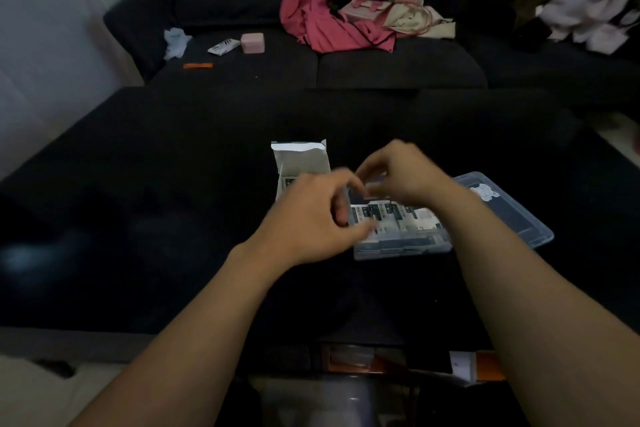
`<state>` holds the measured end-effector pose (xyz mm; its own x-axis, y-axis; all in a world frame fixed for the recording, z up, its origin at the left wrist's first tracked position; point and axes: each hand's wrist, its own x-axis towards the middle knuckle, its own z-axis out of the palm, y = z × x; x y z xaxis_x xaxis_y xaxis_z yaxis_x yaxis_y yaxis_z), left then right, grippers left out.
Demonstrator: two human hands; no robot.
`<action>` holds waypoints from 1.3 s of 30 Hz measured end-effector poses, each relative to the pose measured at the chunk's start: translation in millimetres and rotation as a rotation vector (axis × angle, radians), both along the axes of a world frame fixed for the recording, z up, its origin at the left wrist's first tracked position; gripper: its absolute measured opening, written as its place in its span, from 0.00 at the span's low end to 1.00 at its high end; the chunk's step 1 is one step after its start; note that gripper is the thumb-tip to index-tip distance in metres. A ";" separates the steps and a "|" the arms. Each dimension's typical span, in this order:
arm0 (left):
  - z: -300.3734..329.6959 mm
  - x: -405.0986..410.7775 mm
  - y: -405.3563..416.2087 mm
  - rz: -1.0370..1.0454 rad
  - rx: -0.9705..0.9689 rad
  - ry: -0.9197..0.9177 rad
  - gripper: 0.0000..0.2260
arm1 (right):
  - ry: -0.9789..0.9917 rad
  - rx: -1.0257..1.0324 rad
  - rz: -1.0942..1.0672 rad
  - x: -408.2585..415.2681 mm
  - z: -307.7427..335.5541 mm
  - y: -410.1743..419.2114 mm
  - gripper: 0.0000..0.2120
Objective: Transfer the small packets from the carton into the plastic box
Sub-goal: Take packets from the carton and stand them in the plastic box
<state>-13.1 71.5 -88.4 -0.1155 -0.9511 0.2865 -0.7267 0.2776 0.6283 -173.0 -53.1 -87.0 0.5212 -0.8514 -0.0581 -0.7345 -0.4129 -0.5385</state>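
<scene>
A white carton (pixel 300 160) stands on the dark table with its top flap open, and printed packets show inside it. Right of it lies a clear plastic box (pixel 403 248) with several small packets (pixel 391 217) laid in a row. My left hand (pixel 311 222) has its fingers curled at the box's left end, the thumb over the near-left packets. My right hand (pixel 398 173) hovers over the far side of the box, fingertips pinching what looks like a pale small packet (pixel 375 185). Both hands are blurred by motion.
The box's clear lid (pixel 509 215) lies flat just right of the box. A dark sofa behind the table holds pink clothing (pixel 325 24), a small pink case (pixel 252 43), a tube (pixel 223 46) and other garments. Items sit below the table's near edge.
</scene>
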 end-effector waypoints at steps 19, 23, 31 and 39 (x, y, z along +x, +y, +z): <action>-19.4 69.4 -15.4 0.459 0.445 0.163 0.09 | 0.211 -0.282 0.081 87.9 19.9 51.1 0.18; -18.6 70.7 -13.9 0.447 0.441 0.193 0.07 | 0.187 -0.254 0.067 91.7 18.8 48.9 0.16; -14.9 72.0 -12.4 0.428 0.457 0.225 0.08 | 0.213 -0.316 0.085 94.6 12.6 47.0 0.05; -14.7 72.8 -10.3 0.399 0.437 0.236 0.07 | 0.223 -0.351 0.073 93.6 7.0 45.3 0.10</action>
<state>59.7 61.2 -103.2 0.2909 -0.9427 -0.1635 -0.5493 -0.3044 0.7782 -79.4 -7.8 -80.0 0.5881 -0.8012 0.1108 -0.7795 -0.5980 -0.1867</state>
